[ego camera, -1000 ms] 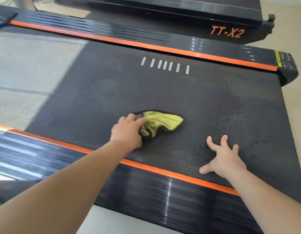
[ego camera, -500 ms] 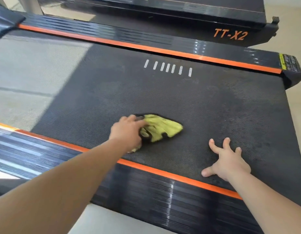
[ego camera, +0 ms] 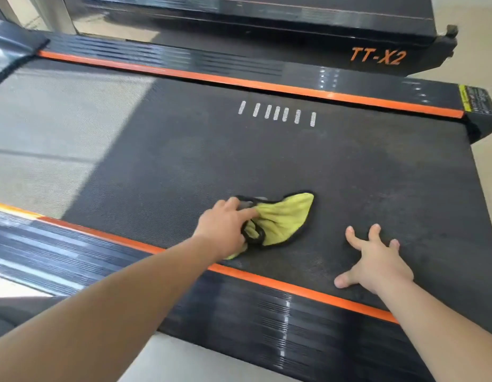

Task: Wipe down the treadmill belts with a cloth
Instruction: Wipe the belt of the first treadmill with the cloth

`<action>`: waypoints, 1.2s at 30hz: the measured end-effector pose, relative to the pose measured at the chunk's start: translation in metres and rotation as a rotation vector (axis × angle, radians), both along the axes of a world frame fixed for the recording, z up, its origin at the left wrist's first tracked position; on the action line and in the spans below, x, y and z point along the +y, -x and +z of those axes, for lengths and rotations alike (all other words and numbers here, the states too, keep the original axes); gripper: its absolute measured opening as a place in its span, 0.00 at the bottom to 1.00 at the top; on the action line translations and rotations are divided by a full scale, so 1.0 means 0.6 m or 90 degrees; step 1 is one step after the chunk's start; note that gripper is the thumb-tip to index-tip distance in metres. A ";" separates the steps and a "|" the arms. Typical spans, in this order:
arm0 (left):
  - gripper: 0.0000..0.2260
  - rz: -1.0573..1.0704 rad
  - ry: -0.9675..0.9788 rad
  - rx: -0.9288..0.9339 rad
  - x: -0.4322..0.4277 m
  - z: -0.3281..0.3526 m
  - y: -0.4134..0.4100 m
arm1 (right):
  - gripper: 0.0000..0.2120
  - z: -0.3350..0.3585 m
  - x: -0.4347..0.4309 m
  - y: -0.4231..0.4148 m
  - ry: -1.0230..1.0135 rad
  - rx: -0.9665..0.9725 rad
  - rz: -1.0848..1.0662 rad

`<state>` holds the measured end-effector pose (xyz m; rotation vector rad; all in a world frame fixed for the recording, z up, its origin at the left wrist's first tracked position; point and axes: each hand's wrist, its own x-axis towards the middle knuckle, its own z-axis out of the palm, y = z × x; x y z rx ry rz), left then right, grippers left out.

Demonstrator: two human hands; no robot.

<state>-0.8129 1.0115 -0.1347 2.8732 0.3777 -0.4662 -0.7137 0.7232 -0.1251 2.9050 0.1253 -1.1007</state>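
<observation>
I see left hand [ego camera: 225, 226] gripping yellow cloth [ego camera: 283, 219] on treadmill belt [ego camera: 184, 161] | both slid slightly toward right hand [ego camera: 377, 261] since last frame | right hand stays flat on belt, fingers spread

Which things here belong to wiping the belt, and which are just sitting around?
In the job:
yellow cloth, held by the left hand
treadmill belt
right hand, braced on the belt

Just there:
orange-striped side rail
warning sticker
neighbouring treadmill marked TT-X2, untouched
</observation>
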 end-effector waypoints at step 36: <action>0.30 0.205 -0.015 -0.032 0.029 -0.013 0.017 | 0.62 -0.001 0.001 -0.003 -0.018 0.035 -0.023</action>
